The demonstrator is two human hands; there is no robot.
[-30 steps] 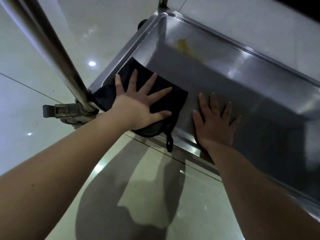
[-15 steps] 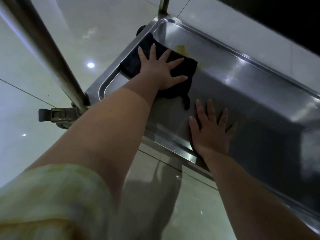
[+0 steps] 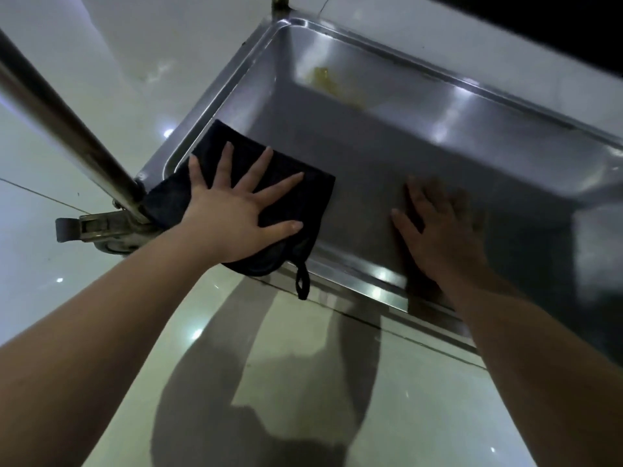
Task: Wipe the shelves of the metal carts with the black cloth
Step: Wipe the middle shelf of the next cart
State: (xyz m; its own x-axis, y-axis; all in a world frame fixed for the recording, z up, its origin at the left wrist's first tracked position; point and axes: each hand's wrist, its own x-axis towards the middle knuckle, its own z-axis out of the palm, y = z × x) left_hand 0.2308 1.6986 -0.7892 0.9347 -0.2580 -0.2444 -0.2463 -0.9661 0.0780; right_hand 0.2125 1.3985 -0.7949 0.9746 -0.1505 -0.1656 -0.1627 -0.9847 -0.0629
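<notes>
The bottom shelf (image 3: 377,153) of the metal cart is a shallow steel tray with a raised rim, seen from above. The black cloth (image 3: 303,197) lies at the shelf's near left corner, its edge and hanging loop drooping over the front rim. My left hand (image 3: 236,214) presses flat on the cloth with fingers spread. Flat on the bare shelf to the right rests my right hand (image 3: 441,237), fingers straight, slightly blurred. A yellowish stain (image 3: 328,80) shows near the shelf's far wall.
A steel upright post (image 3: 64,129) of the cart rises at the left, right beside the cloth. A caster wheel with a brake tab (image 3: 101,230) sits under that corner. Glossy tiled floor (image 3: 269,382) surrounds the cart. Another post (image 3: 279,3) stands at the far corner.
My left hand has dragged the cloth back from the shelf's far left corner to the near left corner by the post. My right hand has stayed flat on the shelf.
</notes>
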